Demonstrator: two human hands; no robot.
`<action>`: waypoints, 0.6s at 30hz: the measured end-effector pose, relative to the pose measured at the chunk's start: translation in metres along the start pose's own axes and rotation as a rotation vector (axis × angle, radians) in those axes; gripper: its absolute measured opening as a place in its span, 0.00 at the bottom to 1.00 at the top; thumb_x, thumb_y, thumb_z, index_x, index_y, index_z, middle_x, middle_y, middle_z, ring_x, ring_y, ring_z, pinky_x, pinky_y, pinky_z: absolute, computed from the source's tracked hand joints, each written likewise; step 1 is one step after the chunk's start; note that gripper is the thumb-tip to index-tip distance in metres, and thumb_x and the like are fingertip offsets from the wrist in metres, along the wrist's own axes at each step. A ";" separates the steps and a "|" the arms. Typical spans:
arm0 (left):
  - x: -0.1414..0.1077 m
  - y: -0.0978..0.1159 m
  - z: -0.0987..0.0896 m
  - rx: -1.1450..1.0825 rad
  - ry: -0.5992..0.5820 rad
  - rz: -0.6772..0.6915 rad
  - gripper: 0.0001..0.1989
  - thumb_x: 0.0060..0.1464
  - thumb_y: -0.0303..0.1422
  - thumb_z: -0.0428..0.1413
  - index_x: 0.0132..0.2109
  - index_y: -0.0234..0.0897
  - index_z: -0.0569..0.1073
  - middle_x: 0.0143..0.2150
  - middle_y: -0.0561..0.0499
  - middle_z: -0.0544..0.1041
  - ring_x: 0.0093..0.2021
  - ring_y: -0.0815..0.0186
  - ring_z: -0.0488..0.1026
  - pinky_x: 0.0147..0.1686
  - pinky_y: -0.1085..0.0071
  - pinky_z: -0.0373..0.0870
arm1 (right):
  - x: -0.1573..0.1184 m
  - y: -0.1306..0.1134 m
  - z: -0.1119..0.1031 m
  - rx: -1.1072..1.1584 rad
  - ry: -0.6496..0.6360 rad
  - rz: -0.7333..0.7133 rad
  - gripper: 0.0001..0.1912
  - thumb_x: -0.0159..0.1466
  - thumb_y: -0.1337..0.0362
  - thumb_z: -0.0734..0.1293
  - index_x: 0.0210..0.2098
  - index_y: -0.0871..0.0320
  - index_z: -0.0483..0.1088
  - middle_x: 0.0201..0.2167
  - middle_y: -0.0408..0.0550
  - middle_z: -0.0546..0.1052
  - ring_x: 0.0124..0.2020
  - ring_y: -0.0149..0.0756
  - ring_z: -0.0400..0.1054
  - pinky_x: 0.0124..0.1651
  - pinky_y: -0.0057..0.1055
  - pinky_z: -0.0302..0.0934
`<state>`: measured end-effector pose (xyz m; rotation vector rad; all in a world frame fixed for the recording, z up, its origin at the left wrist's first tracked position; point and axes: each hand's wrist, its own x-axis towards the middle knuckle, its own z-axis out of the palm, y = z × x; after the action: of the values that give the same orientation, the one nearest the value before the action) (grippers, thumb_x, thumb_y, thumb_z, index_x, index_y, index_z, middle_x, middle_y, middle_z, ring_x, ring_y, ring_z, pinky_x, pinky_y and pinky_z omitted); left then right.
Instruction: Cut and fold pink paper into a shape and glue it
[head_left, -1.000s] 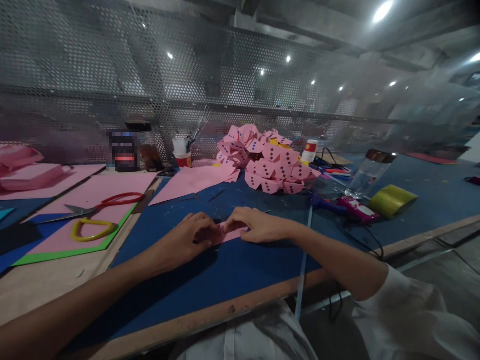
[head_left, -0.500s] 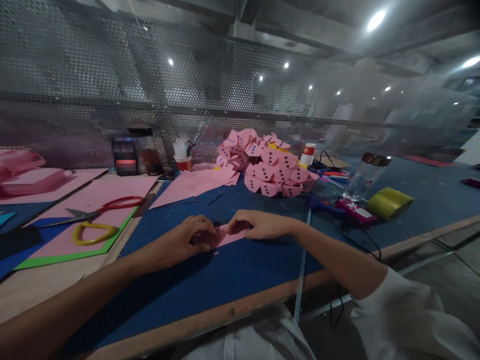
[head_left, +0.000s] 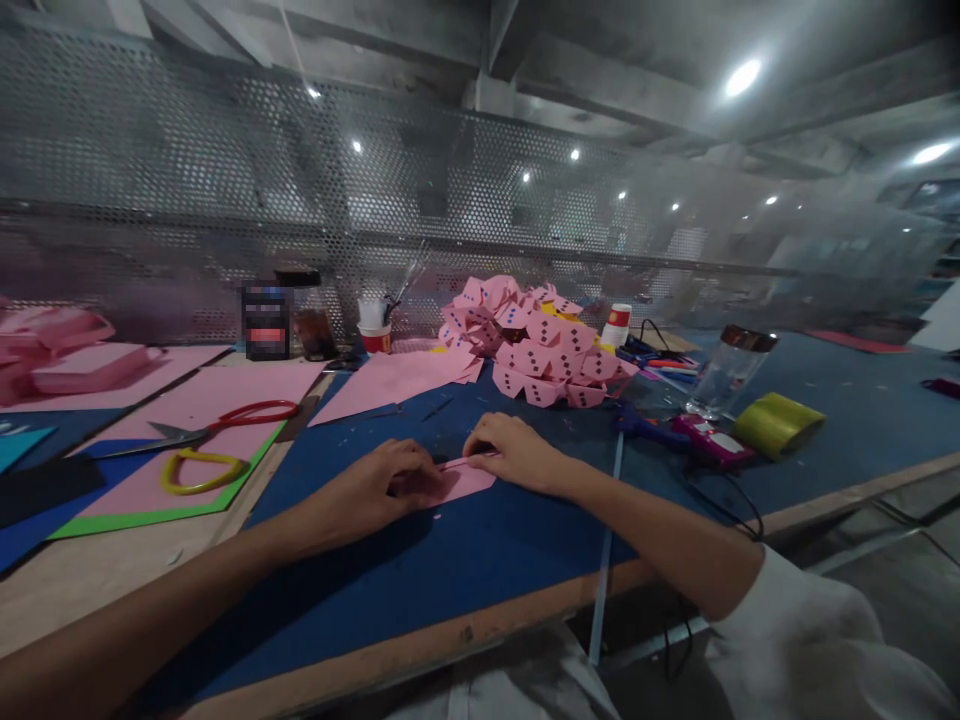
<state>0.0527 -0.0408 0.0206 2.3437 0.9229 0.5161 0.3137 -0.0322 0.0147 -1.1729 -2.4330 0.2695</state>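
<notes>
Since 0.5 s ago: right hand (head_left: 525, 458) has shifted up onto the far edge of the pink paper strip (head_left: 472, 483), fingers lower and closer together; more of the strip's right end now shows. Left hand (head_left: 379, 487) about as before, over the left end. Whole view sits slightly lower in the frame.

Strip: on the blue tabletop (head_left: 435, 580) in front of the wearer, between the 2 hands. Long axis runs roughly left to right, right end angled a little away from the wearer. A narrow line runs along the far edge, perhaps a fold; too small to be sure.

Right grip: thumb and fingertips brought together, pinching the far edge near the right end. Left grip: fingers curled, mostly closed, thumb low; contact hidden, cannot tell whether it pinches or only presses.

Both hands palm down, wrists low, forearms converging from either side. Beyond the strip: heap of dotted pink paper shapes (head_left: 559, 350), pink sheet (head_left: 386, 385) left of it.
</notes>
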 end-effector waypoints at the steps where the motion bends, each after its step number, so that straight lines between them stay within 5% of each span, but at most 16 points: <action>1: 0.000 0.001 0.000 0.006 0.025 -0.007 0.12 0.57 0.36 0.57 0.48 0.43 0.79 0.50 0.47 0.77 0.50 0.58 0.74 0.50 0.65 0.72 | 0.001 0.000 0.000 0.010 0.007 0.005 0.05 0.65 0.64 0.71 0.41 0.57 0.77 0.42 0.47 0.75 0.46 0.36 0.67 0.50 0.34 0.56; 6: 0.003 0.002 -0.002 0.015 0.183 -0.052 0.15 0.57 0.37 0.57 0.50 0.42 0.78 0.50 0.48 0.80 0.51 0.56 0.75 0.53 0.63 0.70 | 0.002 -0.005 -0.004 0.115 0.033 0.019 0.03 0.64 0.66 0.71 0.39 0.58 0.76 0.39 0.45 0.78 0.42 0.34 0.70 0.47 0.31 0.57; 12: 0.004 0.004 -0.001 -0.016 0.130 -0.138 0.16 0.59 0.41 0.53 0.43 0.38 0.81 0.39 0.48 0.83 0.41 0.57 0.76 0.40 0.66 0.69 | 0.004 -0.021 -0.014 0.107 0.074 -0.064 0.02 0.64 0.69 0.70 0.37 0.59 0.76 0.37 0.45 0.79 0.40 0.34 0.71 0.47 0.31 0.57; 18: 0.003 0.006 -0.005 -0.132 0.120 -0.202 0.19 0.51 0.48 0.60 0.36 0.34 0.81 0.28 0.52 0.77 0.31 0.63 0.69 0.29 0.71 0.58 | 0.013 -0.036 -0.024 -0.047 0.099 -0.142 0.02 0.65 0.67 0.70 0.38 0.58 0.76 0.37 0.46 0.79 0.39 0.34 0.70 0.48 0.33 0.55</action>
<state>0.0550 -0.0402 0.0288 2.0924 1.1316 0.6196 0.2920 -0.0450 0.0531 -1.0022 -2.4326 0.1088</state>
